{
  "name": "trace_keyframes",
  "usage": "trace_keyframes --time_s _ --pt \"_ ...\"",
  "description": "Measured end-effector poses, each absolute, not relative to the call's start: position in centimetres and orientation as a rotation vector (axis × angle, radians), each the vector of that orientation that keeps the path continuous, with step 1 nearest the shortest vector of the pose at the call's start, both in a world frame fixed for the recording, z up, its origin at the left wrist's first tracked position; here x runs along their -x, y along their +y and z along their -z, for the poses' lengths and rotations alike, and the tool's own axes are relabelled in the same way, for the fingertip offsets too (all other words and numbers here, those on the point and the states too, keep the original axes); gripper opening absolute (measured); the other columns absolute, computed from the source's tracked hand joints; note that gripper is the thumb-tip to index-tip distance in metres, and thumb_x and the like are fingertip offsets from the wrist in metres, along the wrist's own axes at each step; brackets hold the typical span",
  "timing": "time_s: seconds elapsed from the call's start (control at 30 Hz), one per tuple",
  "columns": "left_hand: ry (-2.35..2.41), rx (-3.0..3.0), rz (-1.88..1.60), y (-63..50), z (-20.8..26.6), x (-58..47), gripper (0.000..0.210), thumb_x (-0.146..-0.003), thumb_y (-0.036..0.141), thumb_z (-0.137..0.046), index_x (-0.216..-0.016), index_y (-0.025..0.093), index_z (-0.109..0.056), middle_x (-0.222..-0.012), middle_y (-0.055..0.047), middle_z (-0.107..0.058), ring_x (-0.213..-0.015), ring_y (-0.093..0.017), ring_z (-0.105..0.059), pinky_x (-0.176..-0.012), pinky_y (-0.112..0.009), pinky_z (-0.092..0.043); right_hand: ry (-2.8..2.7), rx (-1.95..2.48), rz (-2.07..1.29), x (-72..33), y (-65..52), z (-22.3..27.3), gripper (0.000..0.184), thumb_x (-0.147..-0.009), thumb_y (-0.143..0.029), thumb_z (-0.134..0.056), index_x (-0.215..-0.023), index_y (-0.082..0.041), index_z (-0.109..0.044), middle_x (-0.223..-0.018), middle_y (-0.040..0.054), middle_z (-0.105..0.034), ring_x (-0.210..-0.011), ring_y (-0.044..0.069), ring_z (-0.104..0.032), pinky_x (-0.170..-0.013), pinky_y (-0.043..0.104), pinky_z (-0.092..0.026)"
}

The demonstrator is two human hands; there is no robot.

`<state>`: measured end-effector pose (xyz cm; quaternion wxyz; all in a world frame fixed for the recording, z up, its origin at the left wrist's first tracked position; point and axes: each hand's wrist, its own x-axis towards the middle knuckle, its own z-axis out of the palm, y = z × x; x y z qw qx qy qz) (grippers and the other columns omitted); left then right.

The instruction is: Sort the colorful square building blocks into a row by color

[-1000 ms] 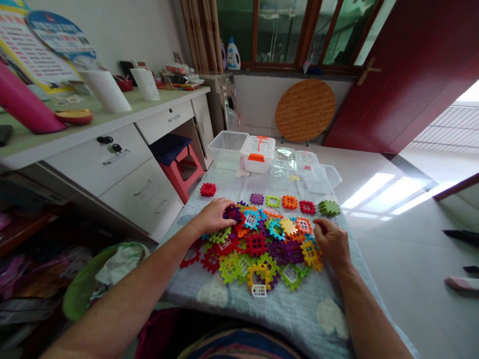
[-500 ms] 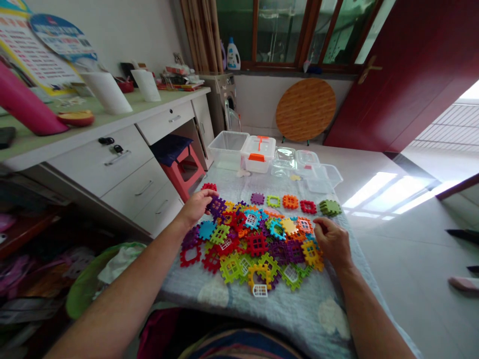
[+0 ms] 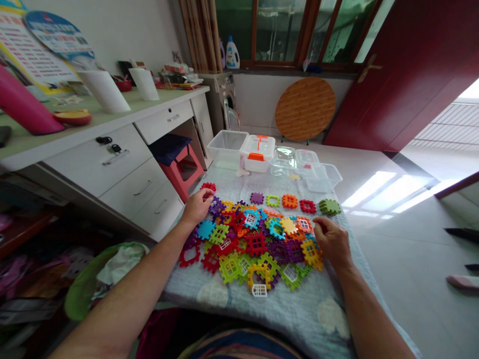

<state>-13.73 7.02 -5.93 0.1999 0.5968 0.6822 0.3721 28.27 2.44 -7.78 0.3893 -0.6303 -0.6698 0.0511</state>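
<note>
At the left end of a heap of colourful notched plastic building blocks [image 3: 256,244], my left hand [image 3: 197,207] is closed with its fingertips at the edge of a purple block [image 3: 216,205], which sits tilted. A small red block stack [image 3: 208,187] lies just beyond those fingers. My right hand [image 3: 332,242] rests at the heap's right side, fingers curled together; whatever they may hold is hidden. Nearest to it are an orange block with a white window [image 3: 304,224] and a yellow block [image 3: 312,253].
Behind the heap runs a row: a purple block [image 3: 257,198], a lime frame [image 3: 273,201], an orange block [image 3: 290,201], a red block [image 3: 307,206] and a green stack [image 3: 330,207]. Clear bins [image 3: 227,149] and an orange-latched box [image 3: 258,152] stand at the cloth-covered table's far end.
My left hand has shifted slightly, and the purple block at its fingers has changed its tilt. My right hand stays nearly still.
</note>
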Motion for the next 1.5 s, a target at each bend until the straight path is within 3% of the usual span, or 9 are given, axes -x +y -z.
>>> trace_keyframes --time_s 0.3,0.53,0.77,1.5 --pt "2.012 -1.912 -0.684 6.1 6.1 13.5 0.026 -0.082 0.031 -0.057 -0.102 0.018 -0.066 -0.104 -0.010 -0.072 -0.093 -0.023 -0.068 -0.087 -0.032 -0.051 -1.716 1.591 -0.123 -28.4 2.6 8.0 0.027 -0.080 -0.034 -0.050 -0.080 -0.020 -0.073 -0.069 0.0045 -0.072 -0.059 0.019 -0.063 -0.066 0.030 -0.050" --pt "1.959 -1.967 -0.495 5.8 5.9 13.6 0.051 -0.073 0.035 -0.070 -0.118 0.013 -0.063 -0.119 -0.015 -0.070 -0.106 -0.027 -0.068 -0.092 -0.033 -0.050 -1.732 1.571 -0.137 -28.3 2.5 8.0 0.026 -0.081 -0.033 -0.050 -0.080 -0.020 -0.073 -0.070 0.0044 -0.072 -0.061 0.019 -0.065 -0.067 0.030 -0.050" --pt "1.974 -1.964 -0.369 6.4 5.0 13.1 0.061 -0.072 0.032 -0.073 -0.127 0.010 -0.059 -0.120 -0.017 -0.070 -0.108 -0.028 -0.067 -0.092 -0.032 -0.050 -1.719 1.571 -0.127 -28.3 2.5 8.0 0.026 -0.081 -0.033 -0.050 -0.079 -0.020 -0.073 -0.069 0.0043 -0.072 -0.059 0.019 -0.064 -0.066 0.030 -0.050" --pt "2.044 -2.002 -0.316 6.7 4.2 11.9 0.057 -0.077 0.036 -0.068 -0.129 0.014 -0.058 -0.114 -0.015 -0.072 -0.100 -0.026 -0.070 -0.085 -0.031 -0.051 -1.719 1.566 -0.257 -27.5 2.4 7.6 0.025 -0.080 -0.033 -0.050 -0.078 -0.021 -0.072 -0.067 0.0026 -0.071 -0.060 0.019 -0.064 -0.064 0.030 -0.049"
